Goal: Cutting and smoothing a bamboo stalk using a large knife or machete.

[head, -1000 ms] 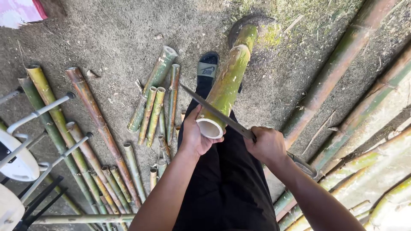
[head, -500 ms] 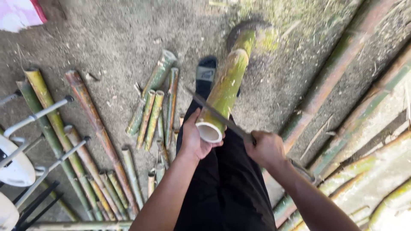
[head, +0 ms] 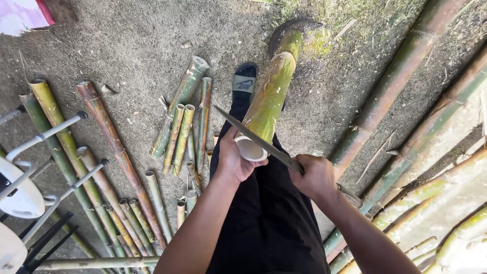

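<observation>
Head view. A thick green-yellow bamboo section (head: 269, 99) stands tilted on the dirt ground (head: 132, 45). Its far end rests on a round dark block (head: 291, 28) near a mossy patch, and its cut near end points up toward the camera, open and hollow.

Left hand (head: 234, 160): fingers wrapped around the near end just under the cut rim, thumb side against the wall, gripping the bamboo section. Right hand (head: 315, 176): fingers closed around the handle of a long knife (head: 256, 138). The blade lies across the cut rim, touching it, tip pointing left and away.

Handling, judged: the section is rigid, with a thick wall, and probably fairly heavy for its length. The outer skin looks smooth and waxy, so likely slippery under a palm. A hold close below the rim, clear of the blade line, seems the steadiest place. The hollow wall may split along the grain, not across it.

Surroundings: a foot in a dark sandal (head: 244, 83) is planted just left of the section. Black trousers (head: 264, 223) fill the lower middle. Thin split bamboo pieces (head: 182, 127) lie on the ground to the left, with longer poles (head: 109, 152) beyond them. Large bamboo culms (head: 406, 71) lie at right. White chair legs (head: 48, 134) show at the left edge.
</observation>
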